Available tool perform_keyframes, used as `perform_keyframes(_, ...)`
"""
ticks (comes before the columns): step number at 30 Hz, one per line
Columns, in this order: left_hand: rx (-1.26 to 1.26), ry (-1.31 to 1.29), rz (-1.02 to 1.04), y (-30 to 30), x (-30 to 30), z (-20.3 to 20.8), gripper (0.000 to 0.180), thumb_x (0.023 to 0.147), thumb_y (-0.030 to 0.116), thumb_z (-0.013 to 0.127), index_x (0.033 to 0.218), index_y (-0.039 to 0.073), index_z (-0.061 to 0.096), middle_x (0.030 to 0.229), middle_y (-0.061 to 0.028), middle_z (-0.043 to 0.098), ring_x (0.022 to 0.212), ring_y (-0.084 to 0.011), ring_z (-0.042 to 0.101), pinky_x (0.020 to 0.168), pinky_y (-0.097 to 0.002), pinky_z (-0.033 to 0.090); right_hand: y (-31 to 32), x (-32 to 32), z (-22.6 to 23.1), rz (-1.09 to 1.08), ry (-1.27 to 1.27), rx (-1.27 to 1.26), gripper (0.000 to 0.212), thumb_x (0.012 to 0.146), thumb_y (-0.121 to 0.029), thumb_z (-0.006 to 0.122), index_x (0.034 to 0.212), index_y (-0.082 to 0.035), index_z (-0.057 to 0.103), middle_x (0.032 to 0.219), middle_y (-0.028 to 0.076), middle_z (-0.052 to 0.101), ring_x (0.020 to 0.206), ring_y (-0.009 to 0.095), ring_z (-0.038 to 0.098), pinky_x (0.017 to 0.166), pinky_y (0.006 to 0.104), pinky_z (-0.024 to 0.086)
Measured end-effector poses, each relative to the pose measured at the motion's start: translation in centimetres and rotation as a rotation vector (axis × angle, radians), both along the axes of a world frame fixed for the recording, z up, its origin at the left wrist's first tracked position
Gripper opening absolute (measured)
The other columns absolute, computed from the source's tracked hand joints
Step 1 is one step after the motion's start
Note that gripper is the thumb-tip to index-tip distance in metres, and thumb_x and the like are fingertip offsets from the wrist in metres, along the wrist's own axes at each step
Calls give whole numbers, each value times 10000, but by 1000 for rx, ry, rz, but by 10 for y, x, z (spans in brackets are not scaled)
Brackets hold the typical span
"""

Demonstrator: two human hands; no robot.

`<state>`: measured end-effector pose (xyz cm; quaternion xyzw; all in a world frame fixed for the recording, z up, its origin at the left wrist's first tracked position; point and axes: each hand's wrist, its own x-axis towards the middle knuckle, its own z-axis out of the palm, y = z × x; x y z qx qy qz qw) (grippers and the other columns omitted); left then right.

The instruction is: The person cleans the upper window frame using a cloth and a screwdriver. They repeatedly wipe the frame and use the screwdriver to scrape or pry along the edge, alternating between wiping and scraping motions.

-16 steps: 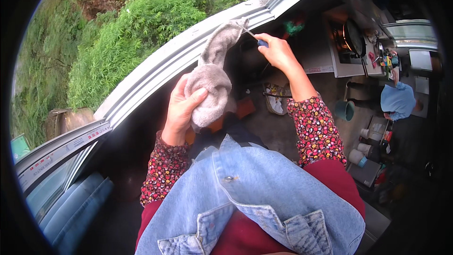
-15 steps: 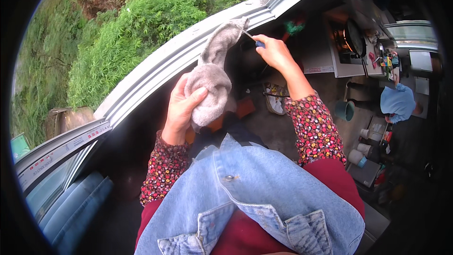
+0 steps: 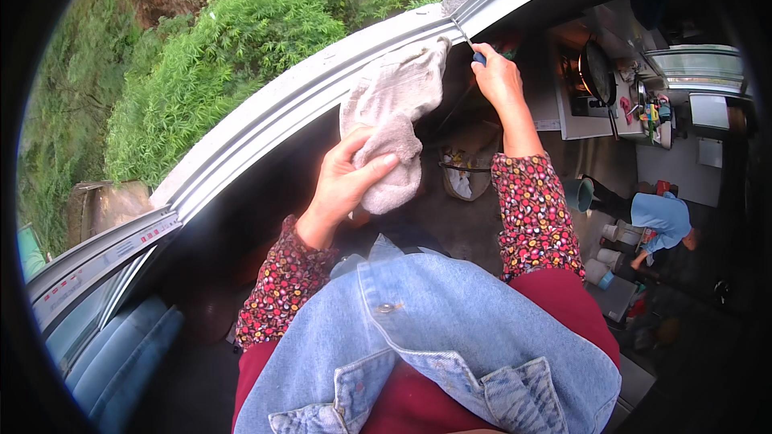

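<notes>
My left hand (image 3: 344, 185) is closed round a bunched, greyish-beige cloth (image 3: 398, 84), thumb across its lower folds. The loose upper end of the cloth spreads along the inner side of the white window frame (image 3: 322, 70). To its right, my right hand (image 3: 500, 80) grips a screwdriver-like tool (image 3: 480, 58) with a blue handle and a thin metal shaft. The shaft slants up and left, its tip at the frame's track near the grey stone block. Whether the tip touches the track I cannot tell. The cloth and the shaft are apart.
Green bushes (image 3: 265, 32) grow beyond the window. A sliding pane (image 3: 92, 305) stands at the left. At the right are a counter with a black wok (image 3: 593, 68), a bucket (image 3: 577, 193), and a person in light blue (image 3: 661, 217) bending over. A bag (image 3: 466, 173) sits on the floor below.
The tool's tip has left the cloth and moved up and right to the frame's corner. The cloth has shifted right and its upper part spread wider. The person in blue has moved lower.
</notes>
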<state>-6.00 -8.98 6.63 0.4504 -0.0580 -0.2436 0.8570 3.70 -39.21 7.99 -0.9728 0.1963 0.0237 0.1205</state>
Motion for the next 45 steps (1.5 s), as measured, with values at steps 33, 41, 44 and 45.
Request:
perform_keyframes(33, -413, 69, 267, 87, 9, 68, 583, 1004, 386, 482, 1408, -30, 421, 1404, -222, 493, 1298, -359, 475, 1130, -493, 361, 81, -214, -48, 0, 544, 1258, 374, 956, -139, 579, 1330, -139, 569, 666, 0, 560, 452, 51, 486, 430, 210, 401)
perform_keyframes(41, -842, 29, -106, 95, 11, 58, 654, 1000, 431, 455, 1454, -29, 360, 1459, -240, 434, 1357, -384, 413, 1166, -511, 300, 101, -186, -33, 2, 120, 1413, 343, 976, -135, 577, 1315, -91, 571, 690, -12, 548, 469, 43, 480, 436, 195, 372)
perform_keyframes(44, -837, 24, -133, 85, 5, 60, 680, 999, 448, 445, 1471, -29, 337, 1480, -247, 412, 1380, -393, 390, 1180, -518, 277, 98, -184, -28, 121, 413, 1180, 337, 935, -144, 610, 1269, -99, 624, 670, 9, 560, 466, 56, 490, 450, 229, 403)
perform_keyframes(45, -839, 30, -164, 77, 5, 57, 648, 995, 431, 454, 1445, -24, 351, 1454, -242, 424, 1357, -385, 403, 1159, -510, 292, 97, -186, -29, 119, 495, 1155, 341, 931, -143, 612, 1268, -94, 624, 659, 11, 556, 465, 59, 493, 450, 238, 408)
